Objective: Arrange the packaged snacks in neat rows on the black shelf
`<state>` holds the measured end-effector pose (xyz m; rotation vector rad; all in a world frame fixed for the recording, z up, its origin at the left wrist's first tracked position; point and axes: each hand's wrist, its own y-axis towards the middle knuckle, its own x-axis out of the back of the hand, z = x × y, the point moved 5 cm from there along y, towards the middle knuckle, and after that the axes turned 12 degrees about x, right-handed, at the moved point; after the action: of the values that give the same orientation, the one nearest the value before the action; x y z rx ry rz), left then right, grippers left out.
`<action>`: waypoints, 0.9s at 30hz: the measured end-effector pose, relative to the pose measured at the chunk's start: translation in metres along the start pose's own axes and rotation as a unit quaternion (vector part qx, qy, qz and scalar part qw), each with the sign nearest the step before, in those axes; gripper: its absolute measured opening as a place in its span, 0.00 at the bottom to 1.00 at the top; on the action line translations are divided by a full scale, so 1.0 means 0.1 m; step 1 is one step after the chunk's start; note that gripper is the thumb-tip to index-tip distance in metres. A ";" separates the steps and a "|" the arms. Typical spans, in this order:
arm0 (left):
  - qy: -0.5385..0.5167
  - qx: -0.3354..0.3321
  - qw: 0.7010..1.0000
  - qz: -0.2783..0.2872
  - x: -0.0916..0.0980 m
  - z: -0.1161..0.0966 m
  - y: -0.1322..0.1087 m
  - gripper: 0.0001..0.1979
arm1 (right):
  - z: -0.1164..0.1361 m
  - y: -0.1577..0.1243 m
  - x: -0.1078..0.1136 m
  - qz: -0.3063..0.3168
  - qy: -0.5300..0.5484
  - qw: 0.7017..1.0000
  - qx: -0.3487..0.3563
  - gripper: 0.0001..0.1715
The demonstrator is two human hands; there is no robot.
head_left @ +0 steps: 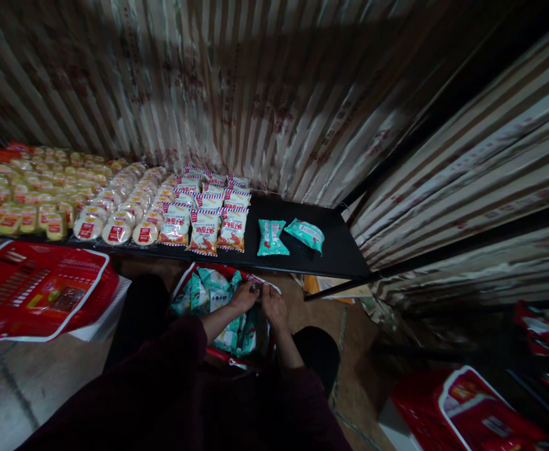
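Both my hands reach down into a red basket point(218, 356) full of teal snack packets point(211, 293) between my knees. My left hand point(245, 295) and my right hand point(273, 305) are closed side by side on something at the basket's far rim; what they hold is too dark to name. Just beyond, a black shelf point(337, 250) carries two teal packets point(271, 237) point(306, 234) lying loose at its right part.
Rows of red-and-white snack bags point(205, 230), round cracker packs point(117, 232) and yellow packs point(30, 216) fill the shelf's left. An empty red basket point(34, 288) lies at the left, another red basket point(471, 410) at lower right. Striped cardboard walls stand behind and right.
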<state>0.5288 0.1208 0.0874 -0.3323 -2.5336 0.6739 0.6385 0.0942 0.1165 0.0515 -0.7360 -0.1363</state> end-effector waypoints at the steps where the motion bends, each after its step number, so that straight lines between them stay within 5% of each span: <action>1: -0.015 0.005 1.000 -0.010 0.01 0.02 0.00 0.16 | 0.01 0.00 0.02 0.001 -0.013 1.000 -0.012 0.28; 8: -0.111 0.038 0.990 -0.074 0.18 0.15 -0.05 0.21 | 0.11 0.00 0.19 0.014 -0.058 0.997 -0.040 0.32; 14: -0.164 0.010 0.985 -0.058 0.49 0.13 -0.13 0.22 | 0.10 0.03 0.32 -0.031 -0.013 0.998 -0.056 0.27; 22: -0.203 0.019 0.979 -0.030 0.75 0.16 -0.19 0.17 | 0.27 0.00 0.14 0.045 0.168 0.984 -0.045 0.22; 27: -0.207 0.054 0.977 -0.030 0.85 0.13 -0.23 0.09 | 0.51 -0.05 0.02 0.147 0.139 0.979 0.038 0.34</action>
<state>0.4479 0.1253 0.1234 -0.0817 -2.8658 0.9342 0.6050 0.0885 0.1552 0.0323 -0.4622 0.1798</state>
